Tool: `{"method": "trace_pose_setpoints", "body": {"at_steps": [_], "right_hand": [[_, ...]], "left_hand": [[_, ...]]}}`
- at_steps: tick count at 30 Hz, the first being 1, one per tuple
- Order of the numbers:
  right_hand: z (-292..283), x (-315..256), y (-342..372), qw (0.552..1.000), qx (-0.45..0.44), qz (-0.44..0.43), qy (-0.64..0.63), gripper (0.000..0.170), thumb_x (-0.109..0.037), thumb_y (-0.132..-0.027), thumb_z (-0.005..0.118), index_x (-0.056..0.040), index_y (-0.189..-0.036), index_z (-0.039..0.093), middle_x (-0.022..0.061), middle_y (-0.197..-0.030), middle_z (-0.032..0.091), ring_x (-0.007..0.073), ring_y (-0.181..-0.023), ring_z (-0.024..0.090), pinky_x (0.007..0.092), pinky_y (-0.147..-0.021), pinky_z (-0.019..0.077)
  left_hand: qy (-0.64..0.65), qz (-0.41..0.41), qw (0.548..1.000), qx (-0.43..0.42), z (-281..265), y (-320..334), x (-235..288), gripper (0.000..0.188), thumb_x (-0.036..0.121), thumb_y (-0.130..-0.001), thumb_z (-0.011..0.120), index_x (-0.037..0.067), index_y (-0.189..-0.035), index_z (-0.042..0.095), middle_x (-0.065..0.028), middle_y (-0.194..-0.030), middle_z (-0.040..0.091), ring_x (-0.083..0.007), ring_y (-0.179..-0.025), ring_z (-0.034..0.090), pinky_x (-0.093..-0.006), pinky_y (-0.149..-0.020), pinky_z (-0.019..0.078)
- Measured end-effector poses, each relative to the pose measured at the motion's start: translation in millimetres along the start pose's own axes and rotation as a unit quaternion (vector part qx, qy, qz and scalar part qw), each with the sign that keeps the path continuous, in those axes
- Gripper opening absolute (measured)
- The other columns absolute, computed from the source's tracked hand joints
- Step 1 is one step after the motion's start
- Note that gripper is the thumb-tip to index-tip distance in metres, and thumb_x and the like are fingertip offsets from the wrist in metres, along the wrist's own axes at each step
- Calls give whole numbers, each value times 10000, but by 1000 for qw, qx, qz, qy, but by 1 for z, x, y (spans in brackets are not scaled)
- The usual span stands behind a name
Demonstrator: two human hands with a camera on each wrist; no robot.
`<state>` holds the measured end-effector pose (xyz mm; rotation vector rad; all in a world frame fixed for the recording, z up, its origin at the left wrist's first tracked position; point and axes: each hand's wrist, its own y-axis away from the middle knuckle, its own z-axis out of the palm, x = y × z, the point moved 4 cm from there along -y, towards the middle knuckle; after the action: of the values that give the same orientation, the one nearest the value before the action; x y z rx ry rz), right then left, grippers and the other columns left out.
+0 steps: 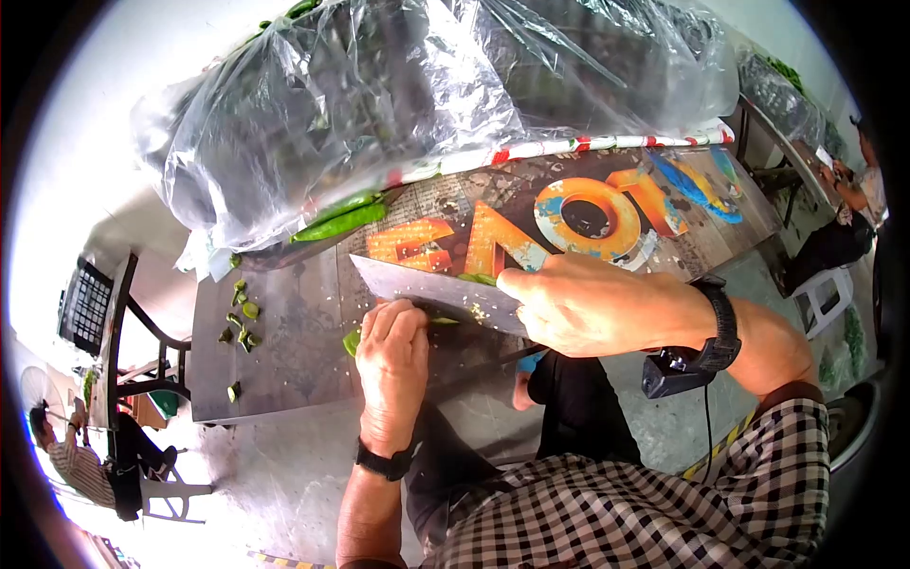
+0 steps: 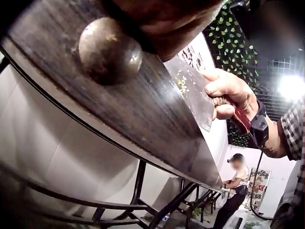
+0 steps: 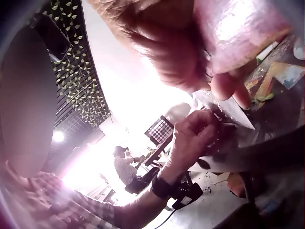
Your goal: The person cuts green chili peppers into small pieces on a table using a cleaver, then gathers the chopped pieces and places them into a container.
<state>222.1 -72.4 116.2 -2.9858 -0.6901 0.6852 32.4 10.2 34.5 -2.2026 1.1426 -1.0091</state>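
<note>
My right hand [image 1: 597, 303] grips a cleaver by its dark red handle [image 2: 241, 120]. The broad blade [image 1: 422, 287] slants across the table's near edge, with small pale seeds stuck to it. Right beside the blade, my left hand [image 1: 391, 365] holds a green pepper [image 1: 352, 343] down with curled fingers. Most of that pepper is hidden under the hand; a green end shows at the left. Behind the blade, close to the right hand, a bit of green [image 1: 479, 279] peeks out. Whole long green peppers [image 1: 339, 224] lie farther back on the table.
Cut pepper stem ends [image 1: 248, 339] lie scattered at the table's left. A large heap under clear plastic sheeting [image 1: 427, 85] fills the back. The table [image 1: 284, 379] has printed lettering. Other people [image 1: 81, 465] sit at tables left and right; a white stool [image 1: 827, 302] stands at right.
</note>
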Motion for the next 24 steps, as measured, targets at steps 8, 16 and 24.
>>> {"method": "trace_pose_setpoints", "body": {"at_steps": [8, 16, 24], "right_hand": [[-1, -3, -8, 999, -13, 21, -42, 137, -64, -878, 485, 56, -827, 529, 243, -603, 563, 440, -567, 594, 508, -538, 449], [20, -5, -39, 999, -15, 24, -24, 125, -80, -865, 554, 38, -873, 516, 223, -633, 588, 410, -576, 613, 480, -528, 465], [28, 0, -55, 999, 13, 29, -27, 152, -101, -868, 552, 50, -852, 544, 238, -677, 630, 413, -631, 655, 482, -570, 503]], "left_hand": [[-2, -11, 1000, -9, 0, -1, 0, 172, -64, -744, 641, 27, -887, 612, -123, -972, 639, -352, -951, 604, -429, -872, 501], [2, -27, 1000, 5, 0, -3, 1, 133, -63, -726, 645, 20, -828, 632, -125, -910, 657, -347, -897, 615, -421, -794, 502], [2, -18, 1000, -15, 0, -3, -1, 162, -52, -743, 661, 37, -872, 619, -111, -948, 645, -347, -921, 603, -423, -844, 501]]}}
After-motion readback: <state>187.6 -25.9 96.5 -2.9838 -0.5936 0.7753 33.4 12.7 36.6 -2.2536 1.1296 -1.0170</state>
